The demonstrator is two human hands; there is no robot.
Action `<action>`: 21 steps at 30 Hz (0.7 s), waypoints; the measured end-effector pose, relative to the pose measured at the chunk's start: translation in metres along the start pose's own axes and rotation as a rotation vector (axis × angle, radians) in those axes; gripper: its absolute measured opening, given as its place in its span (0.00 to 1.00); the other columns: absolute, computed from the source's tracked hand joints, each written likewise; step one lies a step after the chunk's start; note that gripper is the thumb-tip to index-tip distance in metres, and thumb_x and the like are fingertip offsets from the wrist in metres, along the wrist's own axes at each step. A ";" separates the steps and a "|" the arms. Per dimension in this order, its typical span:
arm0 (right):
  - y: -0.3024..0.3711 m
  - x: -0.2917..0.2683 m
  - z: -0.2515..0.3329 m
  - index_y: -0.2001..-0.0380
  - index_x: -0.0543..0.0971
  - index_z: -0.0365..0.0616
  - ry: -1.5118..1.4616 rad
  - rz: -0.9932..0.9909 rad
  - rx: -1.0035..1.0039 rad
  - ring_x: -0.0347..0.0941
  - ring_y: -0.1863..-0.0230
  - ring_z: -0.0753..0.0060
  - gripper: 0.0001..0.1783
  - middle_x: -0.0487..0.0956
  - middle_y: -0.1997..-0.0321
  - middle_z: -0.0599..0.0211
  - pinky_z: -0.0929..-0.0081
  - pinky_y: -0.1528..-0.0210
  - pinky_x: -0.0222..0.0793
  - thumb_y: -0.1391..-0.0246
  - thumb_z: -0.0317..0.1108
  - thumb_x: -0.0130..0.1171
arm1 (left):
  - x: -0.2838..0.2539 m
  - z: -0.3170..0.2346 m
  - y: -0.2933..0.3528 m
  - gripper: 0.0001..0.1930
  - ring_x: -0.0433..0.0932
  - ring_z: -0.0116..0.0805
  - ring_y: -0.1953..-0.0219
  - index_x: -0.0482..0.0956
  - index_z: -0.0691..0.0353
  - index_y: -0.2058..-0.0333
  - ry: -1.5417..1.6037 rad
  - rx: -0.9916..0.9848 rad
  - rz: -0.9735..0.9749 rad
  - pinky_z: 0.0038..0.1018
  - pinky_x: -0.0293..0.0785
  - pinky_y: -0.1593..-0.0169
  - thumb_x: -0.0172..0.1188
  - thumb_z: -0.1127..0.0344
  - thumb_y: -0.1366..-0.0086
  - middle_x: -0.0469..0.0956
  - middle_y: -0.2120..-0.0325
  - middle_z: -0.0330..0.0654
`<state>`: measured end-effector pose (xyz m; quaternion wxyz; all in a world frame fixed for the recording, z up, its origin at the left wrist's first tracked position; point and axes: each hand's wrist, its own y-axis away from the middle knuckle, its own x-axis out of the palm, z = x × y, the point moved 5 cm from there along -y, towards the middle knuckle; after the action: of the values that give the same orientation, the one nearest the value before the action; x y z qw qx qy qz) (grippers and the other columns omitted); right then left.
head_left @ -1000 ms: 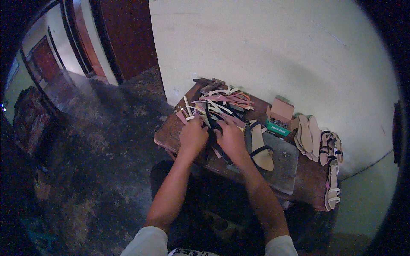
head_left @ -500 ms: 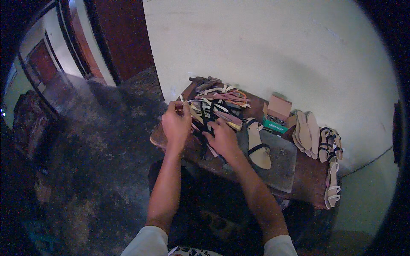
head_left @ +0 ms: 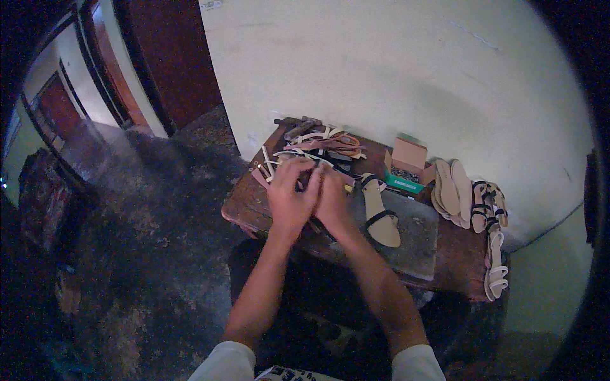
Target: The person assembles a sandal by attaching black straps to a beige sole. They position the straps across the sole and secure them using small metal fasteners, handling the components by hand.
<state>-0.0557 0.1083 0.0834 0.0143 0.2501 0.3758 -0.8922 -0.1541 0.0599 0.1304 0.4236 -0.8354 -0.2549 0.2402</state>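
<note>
Over the left part of the wooden bench [head_left: 454, 254], my left hand [head_left: 292, 193] and my right hand [head_left: 330, 193] meet, their fingertips bunched together. Both look closed in a pinch, but whatever is between the fingers is hidden. Just beyond and under them spreads a tangle of sandal straps [head_left: 333, 147] in white, black, pink and orange. To the right of my right hand lies a beige sandal [head_left: 380, 219] with black straps, resting on a flat grey slab [head_left: 419, 236].
Behind the slab stands an open green box [head_left: 405, 178] of small dark nails. Farther right are stacked beige soles [head_left: 452, 193], black-strapped sandals [head_left: 486, 206] and a white-strapped sandal [head_left: 495, 270]. Dark tools [head_left: 297, 127] lie at the bench's far left corner, near the pale wall [head_left: 381, 76].
My left hand has moved right and my hands have come together. Some straps at the left now lie more spread out. The head view has shifted slightly.
</note>
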 end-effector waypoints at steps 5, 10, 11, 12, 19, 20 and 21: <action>-0.018 -0.026 -0.047 0.65 0.79 0.35 -0.117 -0.140 0.334 0.78 0.71 0.65 0.12 0.81 0.69 0.59 0.70 0.68 0.73 0.41 0.35 0.56 | 0.010 -0.003 0.001 0.12 0.76 0.50 0.55 0.76 0.65 0.58 -0.016 -0.030 0.064 0.38 0.70 0.49 0.61 0.68 0.39 0.78 0.60 0.52; -0.008 -0.073 -0.022 0.67 0.78 0.34 -0.794 -0.146 0.663 0.79 0.72 0.71 0.16 0.81 0.69 0.59 0.75 0.71 0.75 0.38 0.39 0.55 | 0.020 0.015 0.011 0.13 0.77 0.48 0.56 0.76 0.65 0.56 0.017 -0.187 0.128 0.37 0.71 0.50 0.60 0.67 0.38 0.78 0.58 0.52; -0.002 -0.080 -0.023 0.66 0.77 0.35 -0.798 -0.112 0.676 0.78 0.71 0.71 0.15 0.81 0.69 0.60 0.75 0.70 0.75 0.38 0.39 0.55 | 0.021 0.015 0.013 0.12 0.78 0.46 0.57 0.77 0.65 0.57 0.019 -0.205 0.147 0.35 0.71 0.51 0.61 0.68 0.38 0.79 0.59 0.51; 0.005 -0.093 -0.027 0.64 0.76 0.36 -0.794 -0.088 0.698 0.78 0.70 0.71 0.15 0.80 0.68 0.60 0.75 0.69 0.75 0.39 0.40 0.56 | 0.029 0.012 0.016 0.11 0.78 0.42 0.59 0.78 0.66 0.58 0.124 -0.271 0.237 0.33 0.72 0.52 0.61 0.68 0.38 0.80 0.61 0.49; 0.055 -0.194 -0.048 0.62 0.76 0.36 -0.599 -0.326 0.781 0.77 0.72 0.74 0.12 0.79 0.69 0.65 0.78 0.71 0.75 0.45 0.33 0.63 | 0.069 -0.022 0.056 0.07 0.77 0.25 0.62 0.82 0.65 0.63 0.507 -0.589 0.768 0.25 0.72 0.54 0.64 0.70 0.40 0.82 0.66 0.38; 0.066 -0.209 -0.057 0.60 0.75 0.36 -0.622 -0.359 0.792 0.78 0.72 0.74 0.14 0.79 0.69 0.65 0.79 0.70 0.75 0.45 0.33 0.64 | 0.074 -0.030 0.063 0.07 0.77 0.25 0.62 0.82 0.65 0.63 0.504 -0.566 0.842 0.25 0.72 0.54 0.64 0.70 0.40 0.82 0.66 0.38; 0.077 -0.224 -0.064 0.58 0.75 0.35 -0.647 -0.395 0.801 0.78 0.71 0.74 0.16 0.79 0.69 0.64 0.79 0.70 0.75 0.46 0.32 0.64 | 0.078 -0.038 0.069 0.07 0.77 0.25 0.63 0.82 0.65 0.63 0.499 -0.539 0.916 0.25 0.72 0.54 0.64 0.70 0.39 0.82 0.66 0.38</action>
<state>0.1845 0.0607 0.0967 -0.1349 -0.1263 0.0234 -0.9825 -0.0561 0.0516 0.0790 0.0963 -0.9699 0.1874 0.1217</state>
